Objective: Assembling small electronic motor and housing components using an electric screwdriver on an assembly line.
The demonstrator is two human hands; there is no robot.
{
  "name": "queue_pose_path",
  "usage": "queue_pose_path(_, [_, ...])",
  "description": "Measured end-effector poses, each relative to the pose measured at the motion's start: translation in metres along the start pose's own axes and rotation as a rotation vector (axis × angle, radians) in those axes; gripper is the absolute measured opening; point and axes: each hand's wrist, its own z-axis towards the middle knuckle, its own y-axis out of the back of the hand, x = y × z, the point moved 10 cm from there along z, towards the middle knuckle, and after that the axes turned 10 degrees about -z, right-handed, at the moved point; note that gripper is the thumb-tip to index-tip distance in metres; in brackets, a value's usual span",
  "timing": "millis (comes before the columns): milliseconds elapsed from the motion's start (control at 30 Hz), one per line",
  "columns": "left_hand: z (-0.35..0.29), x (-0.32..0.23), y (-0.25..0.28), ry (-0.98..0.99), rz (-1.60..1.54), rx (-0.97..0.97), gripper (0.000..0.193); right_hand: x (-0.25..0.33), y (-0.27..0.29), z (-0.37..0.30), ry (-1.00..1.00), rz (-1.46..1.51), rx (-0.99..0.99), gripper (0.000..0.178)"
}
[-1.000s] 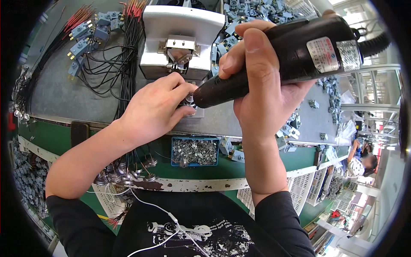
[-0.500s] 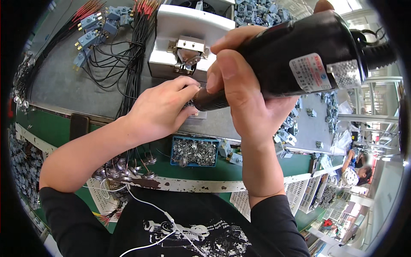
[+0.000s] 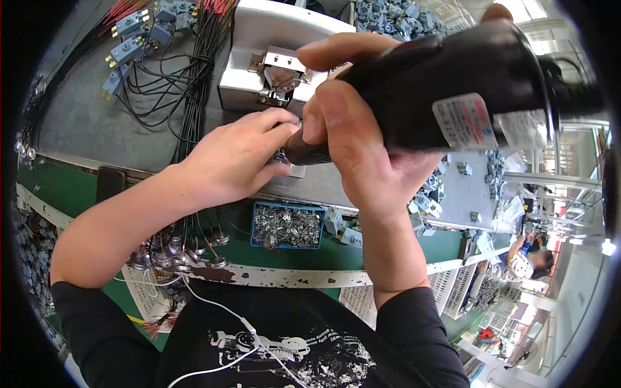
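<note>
My right hand (image 3: 359, 145) is wrapped round a thick black electric screwdriver (image 3: 414, 84), which slants down to the left. Its dark nose (image 3: 306, 152) reaches the fingertips of my left hand (image 3: 236, 155). The left fingers are bent and closed at that spot, around a small part that they and the tool hide. A bit of a flat metal block (image 3: 297, 171) shows beneath them, on the grey worktop (image 3: 77, 126). Just beyond my hands stands a silver metal housing (image 3: 249, 29) with a small bracket-like mechanism (image 3: 281, 76) on its front.
Black wires (image 3: 194, 103) and grey-blue switch boxes (image 3: 123, 50) lie on the left. Near the front edge sits a blue tray (image 3: 254, 226) of small metal parts. More grey boxes (image 3: 401, 19) are piled behind. A person (image 3: 521, 264) is in the right background.
The whole view has shifted slightly, so the bench things appear a little farther left. Both hands keep their grip, and the screwdriver stays at the left fingertips.
</note>
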Motion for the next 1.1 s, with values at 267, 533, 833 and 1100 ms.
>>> queue_pose_path(267, [0.000,-0.024,0.011,-0.029,-0.047,0.158,0.040,0.006,0.078,0.021,-0.086,0.127,-0.200,0.038])
queue_pose_path(533, [-0.006,-0.022,0.074,-0.034,0.134,-0.108,0.039,0.024,0.109,-0.028,0.477,-1.095,-0.637,0.069])
queue_pose_path(833, [-0.028,0.001,0.204,0.083,0.112,-0.599,0.027,-0.099,0.105,-0.095,-0.269,-1.418,0.407,0.043])
queue_pose_path(1100, [-0.058,-0.018,0.048,0.249,0.353,0.403,0.009,-0.105,0.107,-0.088,-0.289,-1.415,0.402,0.032])
